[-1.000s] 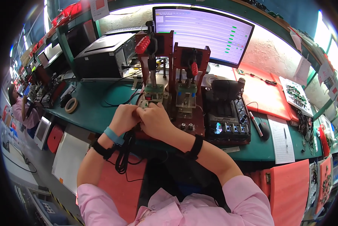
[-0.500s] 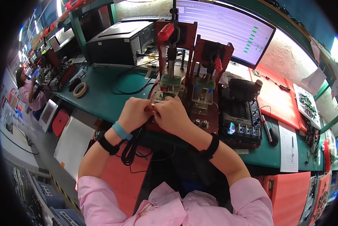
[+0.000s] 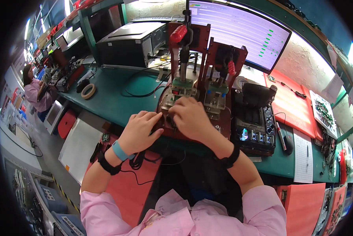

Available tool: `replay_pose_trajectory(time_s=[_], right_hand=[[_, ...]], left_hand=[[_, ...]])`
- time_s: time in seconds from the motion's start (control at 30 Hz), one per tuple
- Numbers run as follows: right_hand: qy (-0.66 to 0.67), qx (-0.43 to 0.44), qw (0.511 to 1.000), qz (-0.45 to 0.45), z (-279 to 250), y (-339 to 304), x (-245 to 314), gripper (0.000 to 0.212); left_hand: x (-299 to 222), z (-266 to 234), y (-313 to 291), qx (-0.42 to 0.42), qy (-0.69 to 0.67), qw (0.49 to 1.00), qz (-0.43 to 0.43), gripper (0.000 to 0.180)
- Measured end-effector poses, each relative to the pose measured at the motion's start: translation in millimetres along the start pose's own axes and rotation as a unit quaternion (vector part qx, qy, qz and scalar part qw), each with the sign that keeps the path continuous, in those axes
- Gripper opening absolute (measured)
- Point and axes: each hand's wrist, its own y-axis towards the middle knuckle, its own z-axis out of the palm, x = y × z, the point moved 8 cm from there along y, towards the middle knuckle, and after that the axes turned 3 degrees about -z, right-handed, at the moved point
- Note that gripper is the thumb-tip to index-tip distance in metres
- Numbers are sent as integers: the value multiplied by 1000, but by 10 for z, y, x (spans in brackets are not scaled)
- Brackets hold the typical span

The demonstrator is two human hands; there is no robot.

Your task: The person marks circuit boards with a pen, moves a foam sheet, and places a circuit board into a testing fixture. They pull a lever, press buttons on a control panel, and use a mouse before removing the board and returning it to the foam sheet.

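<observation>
My left hand (image 3: 139,131) lies at the front left edge of a dark red clamp fixture (image 3: 160,103), fingers stretched out and thumb apart, holding nothing I can see. Over the front of that same fixture bends my right hand (image 3: 190,118), its fingers curled down; whatever is in the fingertips is hidden. Behind the hand, a small green circuit board (image 3: 183,83) sits under the upright plunger. The fixture's red lever handle (image 3: 178,34) points up at the top. A second clamp fixture (image 3: 215,100) stands just to the right.
A black control box (image 3: 255,122) with knobs is right of the fixtures, a computer mouse (image 3: 288,144) beyond it. A monitor (image 3: 243,31) stands behind. Left are a tape roll (image 3: 88,91) and a black computer case (image 3: 129,43). A black cable (image 3: 139,160) hangs below my left hand.
My hands were together at the fixture's front, fingers pinched. The left has drawn apart and opened; the right has shifted slightly right, still curled. The whole view has shifted a little.
</observation>
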Motion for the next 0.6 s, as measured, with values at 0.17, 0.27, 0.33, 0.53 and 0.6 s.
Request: replay_pose_trajectory(time_s=[0.17, 0.27, 0.33, 0.53, 0.6], right_hand=[[-50, 33, 998, 32, -182, -194, -146, 15], [-41, 26, 999, 7, -159, -301, -119, 15], [-38, 27, 999, -3, -160, -315, -104, 16], [-9, 42, 998, -38, -126, -290, 29, 17], [-15, 60, 997, -35, -87, -275, 25, 19]], left_hand=[[-330, 22, 63, 57, 30, 998, 27, 60], [-437, 106, 45, 63, 48, 996, 37, 52], [-442, 115, 54, 64, 58, 995, 42, 49], [-188, 117, 132, 143, -67, 985, 62, 26], [-111, 102, 181, 158, -123, 978, 56, 22]])
